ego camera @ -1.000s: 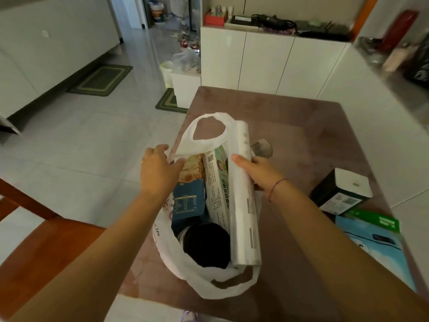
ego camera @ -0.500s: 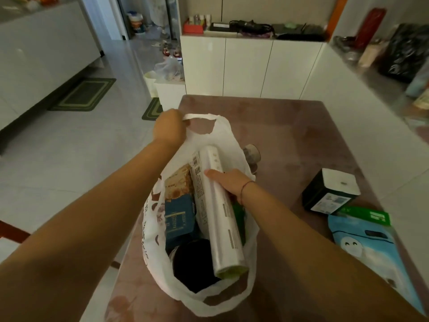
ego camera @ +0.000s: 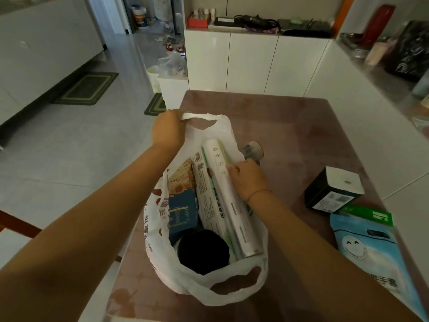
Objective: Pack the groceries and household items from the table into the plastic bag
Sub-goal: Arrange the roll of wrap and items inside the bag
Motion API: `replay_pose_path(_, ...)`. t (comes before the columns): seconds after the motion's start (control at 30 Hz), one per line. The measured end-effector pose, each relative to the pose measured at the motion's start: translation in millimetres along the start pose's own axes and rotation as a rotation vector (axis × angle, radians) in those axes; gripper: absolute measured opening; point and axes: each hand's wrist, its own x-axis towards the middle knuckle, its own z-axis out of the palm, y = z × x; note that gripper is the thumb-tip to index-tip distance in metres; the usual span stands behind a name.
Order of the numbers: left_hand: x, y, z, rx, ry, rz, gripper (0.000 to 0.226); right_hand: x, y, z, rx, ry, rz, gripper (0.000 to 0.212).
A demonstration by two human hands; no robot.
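**Thin bag, stiff roll**

The plastic bag (ego camera: 162, 219) stands on the table (ego camera: 301, 135). The left hand (ego camera: 167, 129) is clamped on its flimsy far handle; the right hand (ego camera: 247, 180) presses the light, slippery-looking roll (ego camera: 228, 201) inside the bag. Best gripped mid-length.

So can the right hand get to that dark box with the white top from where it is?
Probably yes. The right hand rests on the roll in the bag, and bare table lies between it and the box.

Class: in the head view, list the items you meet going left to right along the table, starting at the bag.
Plastic bag → dark box → blue pouch.
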Motion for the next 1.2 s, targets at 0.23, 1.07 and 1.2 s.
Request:
replay_pose_path(0.23, -15.2, 7.0, -2.1, 0.023, -0.068, -0.015, 0.03, -36.4, 64.4, -8.5, 0.239, -0.331, 0.223, 0.03)
replay_pose_path(1.07, -154.0, 41.0, 36.6, 0.562, -0.9, 0.562, 0.075, -67.2, 33.1, -0.3, 0.378, 0.073, 0.028, 0.025)
replay_pose_path(1.2, -152.1, 44.6, 32.2, 0.511, -0.878, 0.553, 0.077, -71.8, 39.3, -10.9, 0.492, -0.094, 0.054, 0.021)
